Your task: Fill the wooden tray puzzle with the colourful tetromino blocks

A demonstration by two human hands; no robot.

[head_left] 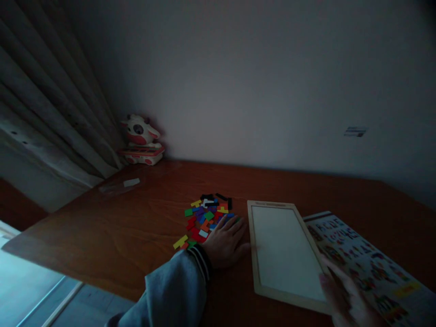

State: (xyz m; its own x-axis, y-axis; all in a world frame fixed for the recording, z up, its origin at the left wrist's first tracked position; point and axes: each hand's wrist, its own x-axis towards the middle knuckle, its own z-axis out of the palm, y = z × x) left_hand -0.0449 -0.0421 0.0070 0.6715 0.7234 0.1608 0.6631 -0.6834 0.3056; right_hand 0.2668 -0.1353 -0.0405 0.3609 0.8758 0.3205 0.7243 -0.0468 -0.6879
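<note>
A pile of flat, coloured block puzzle pieces (199, 222) lies on the brown table. My left hand (226, 243) rests palm down at the right side of the pile, its fingers stretched out over some pieces and hiding them. Right of it lies a wooden puzzle tray (286, 250) with a pale rim and a bare whitish inside. At the tray's lower right edge is my right hand (350, 297), slightly blurred, with the thumb over the rim and the fingers at its outer side. Under the tray's right side extends a printed pattern sheet (371, 268).
A cow-shaped toy keyboard (141, 141) stands at the table's (153, 200) far left corner, beside a curtain (51, 91). A clear plastic bag (119, 185) with a white label lies in front of it. Behind the table rises a plain wall (252, 91) with a small sticker.
</note>
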